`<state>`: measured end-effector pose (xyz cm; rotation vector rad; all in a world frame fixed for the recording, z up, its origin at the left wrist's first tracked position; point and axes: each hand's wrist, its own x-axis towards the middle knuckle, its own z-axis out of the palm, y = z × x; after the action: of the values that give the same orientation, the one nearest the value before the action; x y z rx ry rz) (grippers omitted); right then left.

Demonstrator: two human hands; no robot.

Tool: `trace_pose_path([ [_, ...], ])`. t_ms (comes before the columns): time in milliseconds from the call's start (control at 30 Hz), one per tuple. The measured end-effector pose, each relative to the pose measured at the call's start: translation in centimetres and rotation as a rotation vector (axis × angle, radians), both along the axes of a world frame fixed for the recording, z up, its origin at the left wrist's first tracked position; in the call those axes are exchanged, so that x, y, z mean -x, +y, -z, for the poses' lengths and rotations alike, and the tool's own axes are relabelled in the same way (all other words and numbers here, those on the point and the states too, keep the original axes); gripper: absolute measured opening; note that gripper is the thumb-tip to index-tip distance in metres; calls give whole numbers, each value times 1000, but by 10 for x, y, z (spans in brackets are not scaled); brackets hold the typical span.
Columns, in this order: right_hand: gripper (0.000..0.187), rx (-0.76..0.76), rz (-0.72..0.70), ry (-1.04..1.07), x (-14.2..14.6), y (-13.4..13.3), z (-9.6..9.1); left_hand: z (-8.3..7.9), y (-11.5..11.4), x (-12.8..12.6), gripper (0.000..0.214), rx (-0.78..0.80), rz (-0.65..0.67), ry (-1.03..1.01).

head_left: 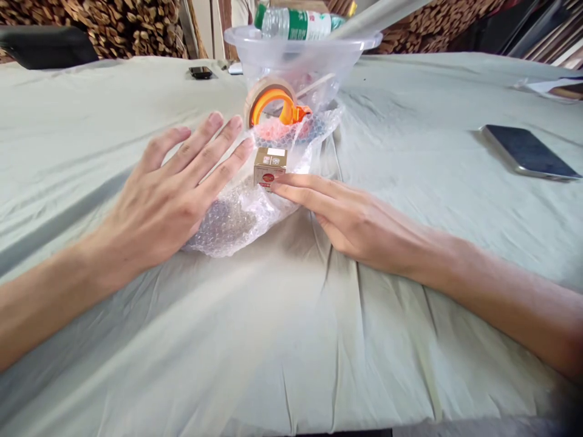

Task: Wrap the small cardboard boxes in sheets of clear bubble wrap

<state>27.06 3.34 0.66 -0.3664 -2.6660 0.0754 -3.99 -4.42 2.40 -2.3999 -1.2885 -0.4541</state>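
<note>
A small gold and white box [270, 164] stands on a sheet of bubble wrap [232, 221] spread over the cloth. My right hand [344, 215] reaches in from the right, its outstretched fingertips touching the lower front corner of the box; the thumb is mostly hidden. To the left, my left hand [182, 188] is open with the fingers spread, over the left part of the bubble wrap and apart from the box. Just behind the box, an orange tape dispenser [286, 112] with a roll of tape sits at the far part of the wrap.
A clear plastic tub [300, 60] stands at the back, with a green-labelled bottle [303, 24] across its top. One phone [528, 152] lies at the right. A small black object [200, 73] is at the far left of the tub. Wrinkled pale green cloth [255, 352] covers the table.
</note>
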Motion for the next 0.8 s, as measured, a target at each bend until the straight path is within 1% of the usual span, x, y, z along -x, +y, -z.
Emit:
trace_pose_path([
  [100,56,53,23,72,3,1,2,-5,0,1,60,12,35,141],
  [167,49,70,59,112,5,2,3,-5,3,5,55,38,87,221],
  [233,45,90,88,150,6,3,5,-4,7,10,52,109,97,241],
  [367,45,183,146,217,8,5,5,1,10,10,52,299,-11,91],
  [467,53,233,190,213,9,7,4,6,7,3,63,395,15,-23],
  [533,58,257,214,206,11,8,5,10,3,-2,73,390,44,-60],
  [600,64,280,252,201,13,9,6,11,-1,-7,77,359,44,-65],
  [700,68,268,312,176,17,10,5,8,-5,-13,73,384,14,-109],
  [800,69,272,330,143,22,9,1,3,-5,-16,66,400,-24,-200],
])
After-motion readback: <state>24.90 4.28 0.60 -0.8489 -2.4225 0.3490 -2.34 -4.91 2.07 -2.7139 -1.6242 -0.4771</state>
